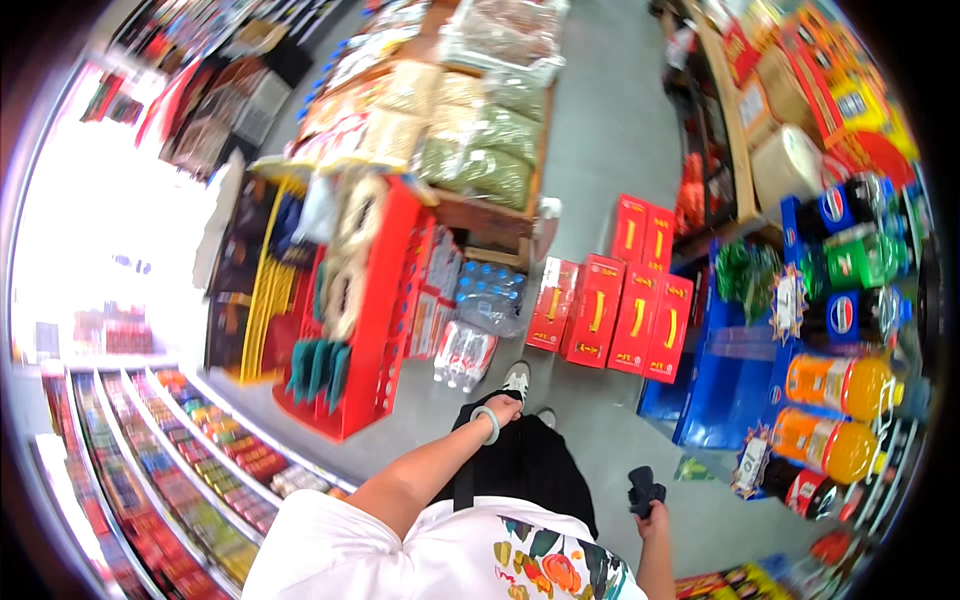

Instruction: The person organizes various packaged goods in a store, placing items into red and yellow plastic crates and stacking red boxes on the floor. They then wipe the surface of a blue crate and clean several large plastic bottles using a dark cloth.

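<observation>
My left hand [504,409], with a pale green bangle [491,425] on its wrist, hangs before my black trousers [525,457]. Its fingers are curled in, and nothing shows in them. Out to the right, my right hand [654,519] grips a small dark bundle [643,489], perhaps cloth; its exact kind is unclear. Beneath that hand is the grey floor [600,427]. Ahead of my feet stand several red cartons [595,311] with yellow handles.
To the right, a blue drinks rack [731,390] holds soda and orange drink bottles [832,442]. Left are a red display stand [386,300] and shelves of small packets [217,450]. Shrink-wrapped bottles [491,289] sit on the floor. Bagged dry goods [480,142] fill a wooden table ahead.
</observation>
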{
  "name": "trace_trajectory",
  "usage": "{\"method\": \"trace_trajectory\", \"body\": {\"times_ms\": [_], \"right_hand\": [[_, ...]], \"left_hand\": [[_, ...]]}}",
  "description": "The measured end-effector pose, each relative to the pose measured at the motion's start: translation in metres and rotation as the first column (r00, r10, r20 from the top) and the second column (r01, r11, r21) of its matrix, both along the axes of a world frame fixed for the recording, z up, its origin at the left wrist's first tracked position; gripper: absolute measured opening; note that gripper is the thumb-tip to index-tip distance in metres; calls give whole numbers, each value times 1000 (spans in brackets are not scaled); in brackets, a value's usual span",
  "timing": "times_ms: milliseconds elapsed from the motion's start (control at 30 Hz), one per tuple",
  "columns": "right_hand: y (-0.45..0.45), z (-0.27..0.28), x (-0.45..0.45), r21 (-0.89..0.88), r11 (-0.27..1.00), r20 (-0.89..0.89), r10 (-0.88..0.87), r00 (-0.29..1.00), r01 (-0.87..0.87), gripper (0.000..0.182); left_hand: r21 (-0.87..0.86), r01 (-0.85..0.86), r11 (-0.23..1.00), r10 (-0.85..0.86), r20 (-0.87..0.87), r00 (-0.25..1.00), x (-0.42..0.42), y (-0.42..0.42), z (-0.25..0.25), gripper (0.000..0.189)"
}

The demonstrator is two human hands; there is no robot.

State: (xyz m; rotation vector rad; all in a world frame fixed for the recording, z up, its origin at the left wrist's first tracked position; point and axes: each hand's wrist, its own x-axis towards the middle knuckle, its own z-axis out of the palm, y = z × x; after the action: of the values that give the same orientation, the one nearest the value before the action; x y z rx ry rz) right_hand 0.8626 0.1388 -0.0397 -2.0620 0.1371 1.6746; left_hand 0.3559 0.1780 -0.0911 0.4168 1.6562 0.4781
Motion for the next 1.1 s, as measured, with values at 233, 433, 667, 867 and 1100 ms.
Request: {"method": "trace_trajectory", "body": {"times_ms": [233, 433, 667, 867, 1100], "right_hand": [[60, 18, -30, 144, 931, -8, 341, 940, -336, 43], [43, 24, -65, 131, 919, -49, 380, 924, -371, 40], [2, 30, -148, 21, 880, -5, 475, 880, -474, 42], [-55, 50, -247, 308, 407, 230, 845, 483, -860, 37], [-92, 86, -437, 219, 777, -103, 620, 778, -591, 36]], "left_hand": [[93, -29, 995, 37, -90, 995, 0, -116, 88, 46], [309, -168, 936, 201, -79, 976, -40, -187, 129, 39], [246, -306, 920, 352, -172, 920, -135, -328, 109, 35], [247, -475, 845, 535, -364, 762, -257, -456, 118, 34], [527, -602, 600, 800, -388, 458, -431, -470, 142, 26]]}}
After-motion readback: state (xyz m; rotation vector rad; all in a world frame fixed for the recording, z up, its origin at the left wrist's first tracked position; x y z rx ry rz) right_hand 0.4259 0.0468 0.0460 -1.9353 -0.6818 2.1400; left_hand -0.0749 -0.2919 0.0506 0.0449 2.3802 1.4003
